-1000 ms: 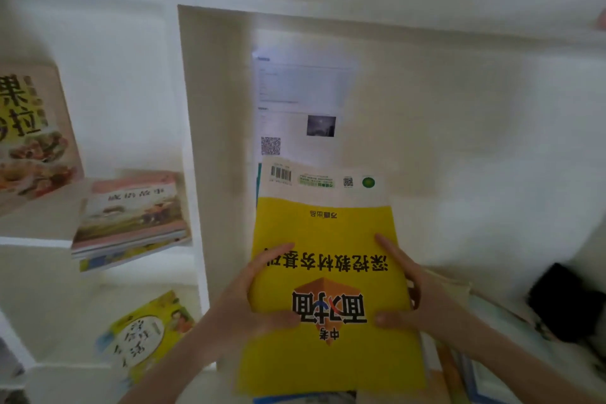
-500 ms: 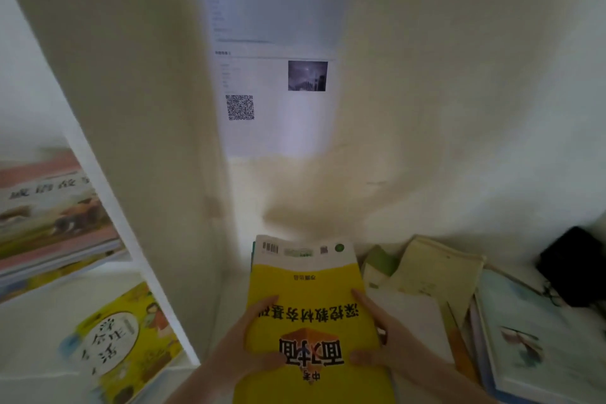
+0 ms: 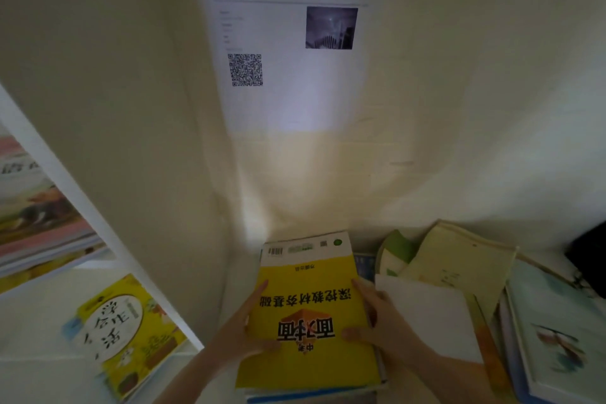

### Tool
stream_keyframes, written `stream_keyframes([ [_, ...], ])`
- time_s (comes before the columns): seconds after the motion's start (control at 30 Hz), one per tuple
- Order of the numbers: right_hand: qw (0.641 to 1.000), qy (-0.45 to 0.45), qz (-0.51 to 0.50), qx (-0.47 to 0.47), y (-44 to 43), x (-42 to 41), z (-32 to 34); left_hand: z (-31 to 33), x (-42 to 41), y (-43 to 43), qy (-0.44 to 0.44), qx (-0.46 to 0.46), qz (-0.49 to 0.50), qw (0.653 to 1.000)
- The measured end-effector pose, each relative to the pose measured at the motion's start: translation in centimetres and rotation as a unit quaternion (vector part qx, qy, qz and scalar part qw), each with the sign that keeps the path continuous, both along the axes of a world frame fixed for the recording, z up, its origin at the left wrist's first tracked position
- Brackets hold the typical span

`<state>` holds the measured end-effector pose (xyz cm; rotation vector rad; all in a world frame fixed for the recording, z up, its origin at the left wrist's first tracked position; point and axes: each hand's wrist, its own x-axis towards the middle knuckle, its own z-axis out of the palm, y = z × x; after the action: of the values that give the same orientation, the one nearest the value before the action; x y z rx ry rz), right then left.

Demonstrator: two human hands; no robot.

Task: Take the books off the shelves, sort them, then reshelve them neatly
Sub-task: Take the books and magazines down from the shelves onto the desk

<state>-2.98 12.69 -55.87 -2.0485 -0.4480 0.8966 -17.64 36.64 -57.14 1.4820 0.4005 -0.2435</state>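
Left hand [image 3: 241, 331] and right hand [image 3: 382, 321] clasp the yellow book [image 3: 311, 367] by its side edges.
It sits lower centre, cover upward, beside scattered books [image 3: 459, 272].

Count taken from the room, standing before the shelf.

Hands: two, the left hand [image 3: 242, 328] and the right hand [image 3: 380, 321], both at 6 o'clock.

Yellow-covered books: two, a large yellow book [image 3: 311, 321] at 6 o'clock and a yellow picture book [image 3: 124, 334] at 8 o'clock.

Blue-edged book [image 3: 311, 396] under the large one: one visible.

Book stack [image 3: 42, 223] at 9 o'clock: at least three, too blurred for an exact figure.

Pile at 4 o'clock: four items distinguishable.
- one white book [image 3: 426, 315]
- one cream booklet [image 3: 465, 259]
- one green-covered booklet [image 3: 395, 249]
- one pale illustrated book [image 3: 557, 331]

Printed sheet [image 3: 295, 92] at 12 o'clock: one, bearing one QR code [image 3: 246, 70] and one photo [image 3: 331, 28].

Black object [image 3: 590, 259] at 3 o'clock: one.
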Motion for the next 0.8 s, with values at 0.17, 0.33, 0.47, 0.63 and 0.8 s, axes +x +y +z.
stream_keyframes([
  [0.17, 0.992, -0.126, -0.014, -0.023, 1.6, -0.2, 0.9, 0.0, 0.2, 0.6, -0.031, 0.103, 0.05, 0.993],
  [0.33, 0.996, -0.068, -0.016, 0.058, 1.5, -0.3, 1.3, 0.4, 0.5, 1.0, 0.016, 0.178, 0.023, 0.984],
  [0.47, 0.996, -0.069, -0.001, 0.063, 1.6, -1.0, 0.9, 0.3, -0.2, 0.9, 0.017, 0.168, 0.024, 0.985],
  [0.63, 0.994, -0.086, 0.014, 0.071, 2.0, -1.3, 2.8, 1.6, -0.3, 1.1, -0.035, 0.147, 0.018, 0.988],
  [0.8, 0.988, -0.118, 0.024, 0.096, 2.6, -1.4, 4.6, 3.8, -0.2, 1.0, -0.062, 0.137, 0.042, 0.988],
])
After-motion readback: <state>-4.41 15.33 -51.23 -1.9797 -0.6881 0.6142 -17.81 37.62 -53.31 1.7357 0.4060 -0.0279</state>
